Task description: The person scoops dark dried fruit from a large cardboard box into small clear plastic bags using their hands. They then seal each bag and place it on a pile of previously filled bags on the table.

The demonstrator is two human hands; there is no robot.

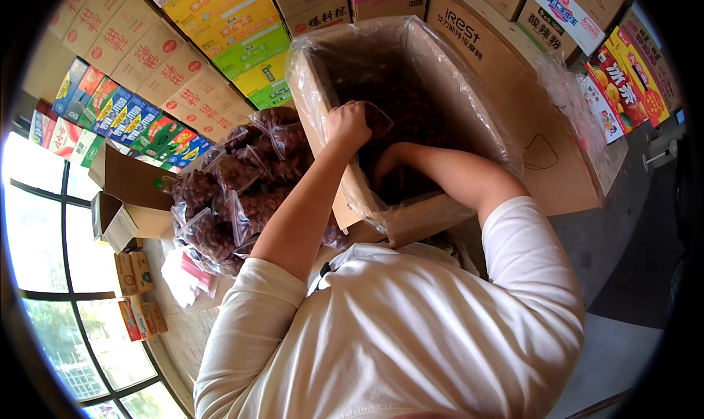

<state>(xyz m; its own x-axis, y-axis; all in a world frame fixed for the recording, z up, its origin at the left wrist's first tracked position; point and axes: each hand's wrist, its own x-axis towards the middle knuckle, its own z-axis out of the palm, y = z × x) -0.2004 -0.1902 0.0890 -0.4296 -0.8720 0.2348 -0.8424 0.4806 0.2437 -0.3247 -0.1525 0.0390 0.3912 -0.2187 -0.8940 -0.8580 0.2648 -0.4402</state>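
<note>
A large cardboard box (456, 78) lined with clear plastic stands before me, with dark red dried fruit (412, 108), perhaps jujubes, inside. At the box's left wall, my left hand (350, 123) is closed on the edge of a clear plastic bag (379, 116) that hangs inside the box. My right hand (389, 163) reaches down into the shadowed lower part of the box; its fingers are hidden in the dark, so what they touch cannot be told. Filled clear bags of the dark red fruit (236, 171) lie heaped beside the box on the left.
Stacked cartons (165, 61) line the far left and back. A large flat carton (555, 160) lies right of the box, with crumpled clear plastic (577, 100) on it. An open carton (140, 188) and flat bags with red edges (190, 276) are at the left, near the windows.
</note>
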